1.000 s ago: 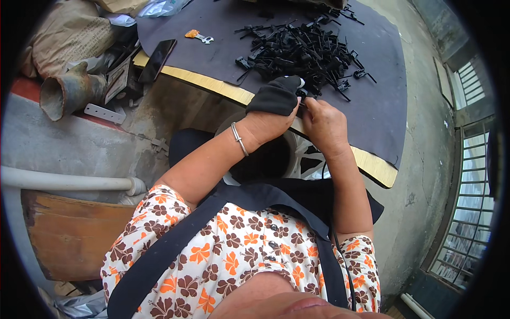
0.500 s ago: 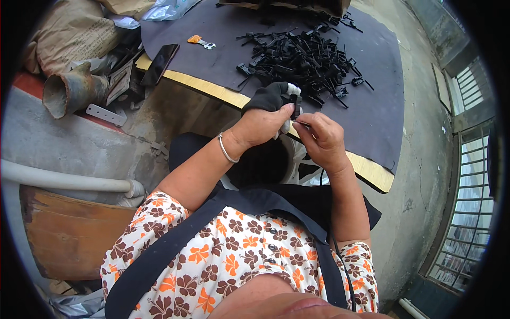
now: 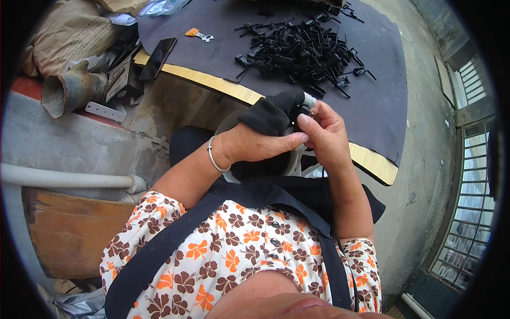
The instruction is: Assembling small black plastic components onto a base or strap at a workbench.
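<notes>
My left hand (image 3: 265, 125), in a black fingerless-style glove with white at the fingertips and a bangle at the wrist, is closed around a small black plastic part (image 3: 303, 111). Most of that part is hidden by the fingers. Bare and closed as well, my right hand (image 3: 328, 135) pinches at the same part from the right, thumb and fingertips meeting my left hand. Both hands are held just off the table's near edge. Beyond them lies a heap of similar black plastic parts (image 3: 303, 56) with thin protruding arms.
The dark-topped table (image 3: 372, 122) has a pale yellow edge. On its left side lie a phone (image 3: 158, 58) and a small orange-handled wrench (image 3: 199, 35). A round bucket (image 3: 291, 165) stands below my hands. A rusty pipe piece (image 3: 71, 90) and paper sack (image 3: 74, 40) are at left.
My left hand has turned over, its gloved back now covering most of the part. My right fingers have moved up and closed in around the part, which was more exposed before.
</notes>
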Demonstrator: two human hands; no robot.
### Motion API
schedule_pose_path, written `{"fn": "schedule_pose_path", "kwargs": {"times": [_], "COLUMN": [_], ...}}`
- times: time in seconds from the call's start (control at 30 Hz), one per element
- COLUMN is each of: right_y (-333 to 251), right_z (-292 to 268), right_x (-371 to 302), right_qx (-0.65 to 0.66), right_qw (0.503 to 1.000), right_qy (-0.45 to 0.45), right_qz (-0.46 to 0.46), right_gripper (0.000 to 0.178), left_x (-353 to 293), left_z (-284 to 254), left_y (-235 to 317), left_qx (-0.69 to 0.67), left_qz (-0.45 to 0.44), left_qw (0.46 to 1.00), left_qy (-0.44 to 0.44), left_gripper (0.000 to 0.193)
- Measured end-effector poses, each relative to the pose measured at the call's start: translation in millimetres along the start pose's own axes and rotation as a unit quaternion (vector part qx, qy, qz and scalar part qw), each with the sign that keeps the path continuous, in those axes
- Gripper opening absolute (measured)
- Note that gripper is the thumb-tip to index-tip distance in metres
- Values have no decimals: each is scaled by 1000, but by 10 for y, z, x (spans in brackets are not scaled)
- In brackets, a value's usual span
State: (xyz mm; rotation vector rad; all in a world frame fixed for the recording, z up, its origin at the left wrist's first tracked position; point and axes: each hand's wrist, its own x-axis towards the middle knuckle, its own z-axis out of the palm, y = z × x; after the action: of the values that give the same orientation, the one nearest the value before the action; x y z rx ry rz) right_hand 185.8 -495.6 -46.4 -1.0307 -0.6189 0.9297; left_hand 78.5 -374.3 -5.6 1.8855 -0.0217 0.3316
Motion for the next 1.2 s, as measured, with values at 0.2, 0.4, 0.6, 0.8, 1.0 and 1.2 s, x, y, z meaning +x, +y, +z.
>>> {"fn": "schedule_pose_path", "kwargs": {"times": [0.2, 0.4, 0.6, 0.8, 1.0, 1.2], "right_y": [-61, -28, -27, 30, 110, 371], "right_z": [-44, 49, -46, -69, 1, 50], "right_x": [-26, -53, -16, -3, -7, 78], "right_qx": [-20, -369, -160, -328, -297, -207], "right_qw": [999, 918, 985, 931, 952, 970], "right_qy": [-37, 71, -22, -24, 15, 59], "right_qz": [-24, -125, -65, -157, -78, -111], "right_gripper": [16, 20, 19, 22, 23, 28], "left_x": [-42, -78, -36, -58, -67, -85], "left_z": [-67, 18, 2, 12, 78, 100], "left_y": [-9, -115, -54, -133, -147, -294], "left_qx": [-72, 43, -11, 140, 273, 402], "left_qz": [-122, -85, -63, -8, 21, 122], "left_qw": [990, 995, 997, 988, 959, 904], "left_qy": [6, 26, 43, 58, 72, 81], "left_gripper": [35, 37, 28, 32, 33, 28]}}
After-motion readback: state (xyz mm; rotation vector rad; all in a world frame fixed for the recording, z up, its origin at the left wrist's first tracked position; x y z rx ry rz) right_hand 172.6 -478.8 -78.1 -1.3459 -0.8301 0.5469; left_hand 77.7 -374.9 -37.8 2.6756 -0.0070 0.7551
